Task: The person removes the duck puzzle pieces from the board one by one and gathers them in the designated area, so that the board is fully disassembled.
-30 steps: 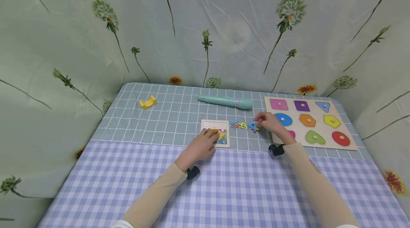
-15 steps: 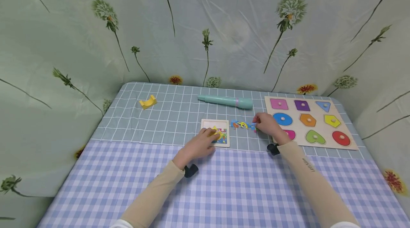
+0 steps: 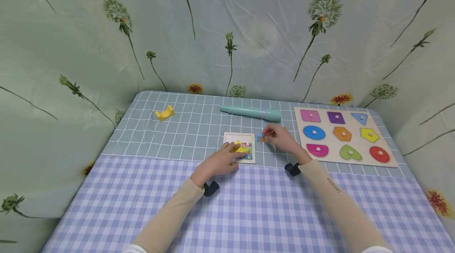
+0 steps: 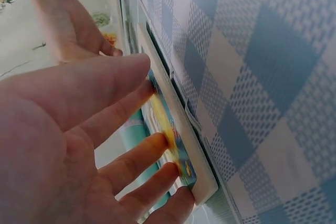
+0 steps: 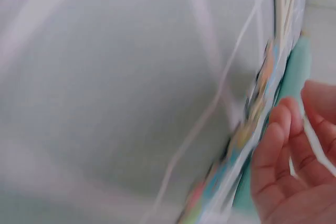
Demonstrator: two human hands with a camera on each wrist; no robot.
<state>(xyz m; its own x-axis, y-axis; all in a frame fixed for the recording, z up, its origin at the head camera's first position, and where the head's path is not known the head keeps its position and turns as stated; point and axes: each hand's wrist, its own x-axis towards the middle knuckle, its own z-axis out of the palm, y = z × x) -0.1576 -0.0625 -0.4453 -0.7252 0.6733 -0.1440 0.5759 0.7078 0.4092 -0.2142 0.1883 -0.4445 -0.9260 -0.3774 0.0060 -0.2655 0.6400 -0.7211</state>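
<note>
A puzzle tray [image 3: 253,148] lies on grid cloth [image 3: 192,134], its near edge close to the checked cloth [image 3: 231,213]; grid cloth spreads left. Loose pieces [image 3: 260,137] run right, toward a 9-shape board [image 3: 334,155]. The left hand [image 3: 220,161], fingers spread, touches the tray's puzzle. The right hand [image 3: 281,138], fingers bent, thumb slightly apart, is over the pieces; contact is unclear. Beyond lies a teal tube [image 3: 251,113].
</note>
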